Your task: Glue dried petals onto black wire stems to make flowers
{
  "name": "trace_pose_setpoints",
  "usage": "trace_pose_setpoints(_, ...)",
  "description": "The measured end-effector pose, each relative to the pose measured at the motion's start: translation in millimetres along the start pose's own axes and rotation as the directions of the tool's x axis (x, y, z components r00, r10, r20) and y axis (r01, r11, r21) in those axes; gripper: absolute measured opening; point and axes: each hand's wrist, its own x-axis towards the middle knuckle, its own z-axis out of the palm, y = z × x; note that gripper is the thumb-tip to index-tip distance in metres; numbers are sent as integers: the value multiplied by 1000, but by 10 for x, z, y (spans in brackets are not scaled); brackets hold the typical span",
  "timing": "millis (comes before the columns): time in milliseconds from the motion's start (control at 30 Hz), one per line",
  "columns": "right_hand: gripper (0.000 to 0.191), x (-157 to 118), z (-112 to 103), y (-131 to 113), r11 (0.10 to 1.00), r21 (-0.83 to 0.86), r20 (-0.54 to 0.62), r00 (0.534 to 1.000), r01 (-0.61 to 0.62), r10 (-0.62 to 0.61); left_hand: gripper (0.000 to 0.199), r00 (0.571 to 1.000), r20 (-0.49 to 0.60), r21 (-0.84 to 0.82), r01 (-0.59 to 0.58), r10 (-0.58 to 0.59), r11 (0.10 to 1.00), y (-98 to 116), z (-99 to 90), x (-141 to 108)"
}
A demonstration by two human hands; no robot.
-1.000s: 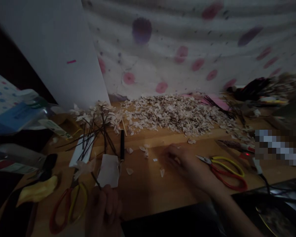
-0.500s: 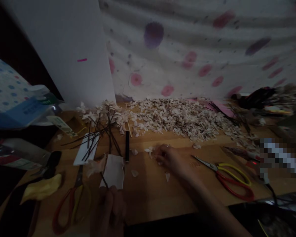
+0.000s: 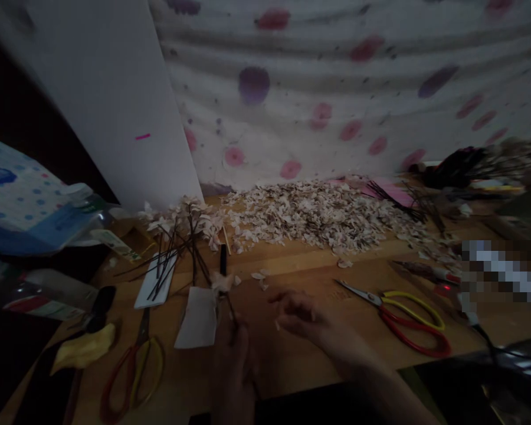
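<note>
Left hand (image 3: 232,372) grips dark stem (image 3: 230,310) tipped with petal (image 3: 222,283) | right hand (image 3: 303,316) half open above desk (image 3: 292,260) | red-and-yellow scissors (image 3: 393,313) lie within reach

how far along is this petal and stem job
Early on, it seems. Done: a small bunch of dark stems tipped with petals lies on a white card. In hand: the left hand holds a stem with a petal at its tip, and the right hand is near loose petals. Left: a big heap of petals and more dark stems by a pink sheet.
</note>
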Motion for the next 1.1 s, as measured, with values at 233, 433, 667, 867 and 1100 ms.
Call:
trace_pose_setpoints(233, 26, -282, -40, -189, 971, 230, 86, 992, 65, -87, 42, 997, 76, 72, -10, 4, 997, -134, 333, -198)
trace_pose_setpoints(433, 27, -491, -282, -167, 970, 203, 32, 989, 132, -141, 43, 983, 168, 138, 43, -67, 989, -285, 517, -283)
trace_pose_setpoints(667, 22, -713, -520, 23, 967, 210, -91, 988, 144, -127, 37, 985, 93, 99, 136, -145, 986, -488, 649, -348)
trace_pose_setpoints(867, 18, -882, -664, 40, 960, 192, -57, 979, 202, -194, 27, 979, 34, 103, 199, -203, 975, -550, 805, -338)
trace_pose_setpoints(1100, 28, -911, -709, 82, 980, 29, -124, 973, 197, -192, 43, 960, 27, 208, 268, -280, 941, -542, 962, -351)
